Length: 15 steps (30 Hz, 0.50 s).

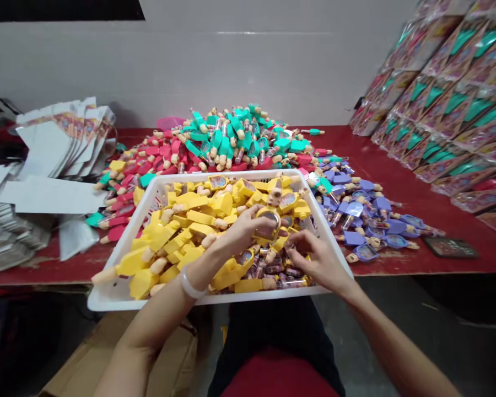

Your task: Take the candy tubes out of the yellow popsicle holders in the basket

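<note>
1. Gripping a yellow toy (268, 212) in the left hand (248, 230), curled fingers wrapped around its body, raised over the white tray (227, 299) and just left of the right hand.
2. Bending the right hand's (316, 256) fingers nearly together beside the toy, over small tubes (291, 284); cannot tell whether pinching anything.
3. Judging by the tray, only partway along: busy with one toy, with many yellow toys (202, 218) lying loose below and left of the hands, and no telling which of them are done.
4. Also unbagged, beyond the hands on the red surface (392, 165): teal toys (231, 132), red toys (165, 150) and, to the right, purple toys (355, 207). Seemingly finished, far right: bagged toys (450, 110).
5. Pointing its beige end, as far as blur allows, away from the body and slightly right; running its long axis the same way, with round window turned up and right.
</note>
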Each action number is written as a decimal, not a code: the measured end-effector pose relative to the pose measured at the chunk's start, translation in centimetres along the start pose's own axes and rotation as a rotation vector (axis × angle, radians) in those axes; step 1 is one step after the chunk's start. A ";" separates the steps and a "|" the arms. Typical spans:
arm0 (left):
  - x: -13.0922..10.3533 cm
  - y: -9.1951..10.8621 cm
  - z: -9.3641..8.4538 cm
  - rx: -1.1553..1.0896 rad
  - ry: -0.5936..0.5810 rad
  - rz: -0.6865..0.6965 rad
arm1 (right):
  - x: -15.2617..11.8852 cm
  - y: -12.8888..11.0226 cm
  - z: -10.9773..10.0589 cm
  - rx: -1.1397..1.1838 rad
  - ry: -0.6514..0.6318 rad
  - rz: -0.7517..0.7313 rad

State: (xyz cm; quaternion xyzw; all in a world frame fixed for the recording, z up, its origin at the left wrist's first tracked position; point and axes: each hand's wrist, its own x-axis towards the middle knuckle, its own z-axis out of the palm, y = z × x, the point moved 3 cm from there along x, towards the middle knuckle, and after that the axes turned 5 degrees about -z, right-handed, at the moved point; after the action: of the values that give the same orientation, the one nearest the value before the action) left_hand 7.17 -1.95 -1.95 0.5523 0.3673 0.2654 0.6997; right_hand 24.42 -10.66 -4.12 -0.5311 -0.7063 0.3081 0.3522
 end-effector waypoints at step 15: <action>0.4 -0.7 0.6 -0.890 0.420 -0.144 | -0.8 -0.4 5.0 0.772 0.689 0.095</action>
State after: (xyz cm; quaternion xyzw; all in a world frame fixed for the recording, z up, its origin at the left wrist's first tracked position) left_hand 7.89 -2.15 -2.63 0.1078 0.3887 0.4530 0.7951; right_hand 20.24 -11.85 -6.79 -0.4648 -0.3593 0.3690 0.7202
